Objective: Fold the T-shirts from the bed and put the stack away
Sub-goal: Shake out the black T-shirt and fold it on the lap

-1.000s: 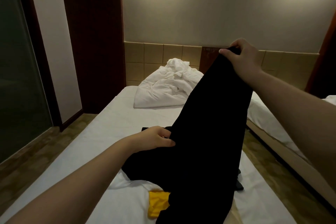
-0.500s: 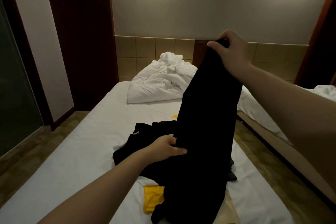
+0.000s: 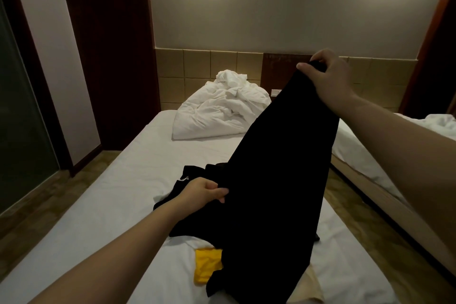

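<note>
A black T-shirt [image 3: 276, 180] hangs stretched over the white bed [image 3: 118, 195]. My right hand [image 3: 325, 79] grips its top edge, raised high at the right. Lower down at the middle, my left hand [image 3: 204, 191] pinches the shirt's left edge. More black clothing [image 3: 195, 173] lies crumpled on the sheet behind my left hand. A yellow garment [image 3: 206, 265] lies on the sheet below, its right part covered by the hanging black shirt. A beige piece of cloth [image 3: 311, 286] shows at the bottom edge.
A crumpled white duvet [image 3: 219, 111] lies at the head of the bed against a tiled headboard wall. A second bed [image 3: 365, 155] stands to the right across a narrow floor gap. Dark wooden panels and a glass door stand on the left.
My left hand has slid a little lower along the shirt's left edge. My right hand keeps holding the shirt's top raised. The view has shifted slightly.
</note>
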